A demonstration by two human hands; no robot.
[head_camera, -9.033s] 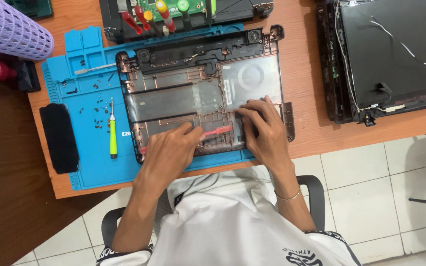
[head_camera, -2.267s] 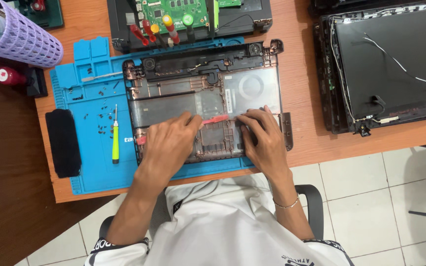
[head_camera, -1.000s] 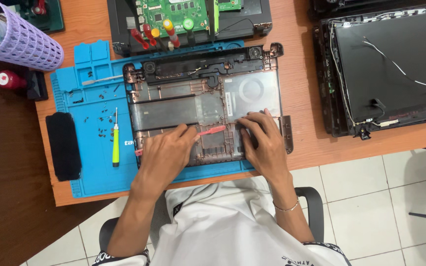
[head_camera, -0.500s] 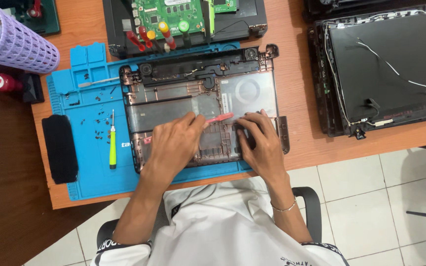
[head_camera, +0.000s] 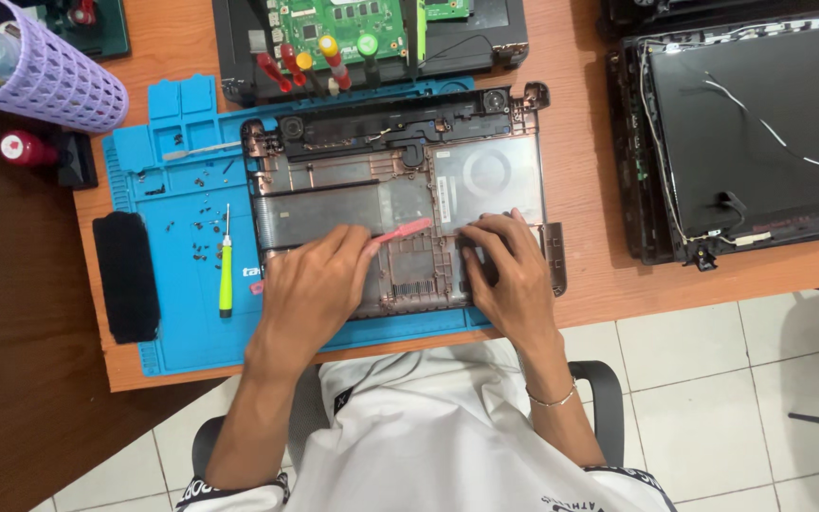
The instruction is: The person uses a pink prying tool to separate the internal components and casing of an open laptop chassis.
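Note:
An empty dark laptop bottom case (head_camera: 400, 190) lies open on a blue work mat (head_camera: 172, 190). My left hand (head_camera: 310, 284) rests on the case's near left part and holds a thin pink pry tool (head_camera: 398, 234) that points right. My right hand (head_camera: 504, 270) presses flat on the case's near right part, fingers spread toward the pink tool's tip. What lies under either palm is hidden.
A yellow-green screwdriver (head_camera: 226, 275) and several loose screws (head_camera: 203, 237) lie on the mat's left. A black pad (head_camera: 125, 275) sits further left, a purple basket (head_camera: 40, 76) at the far left. A green circuit board (head_camera: 343, 28) with tools is behind; a laptop lid (head_camera: 751, 133) lies right.
My hands have shifted slightly over the case's near part across the frames. The pink tool stays in my left hand. The camera view drifted a little.

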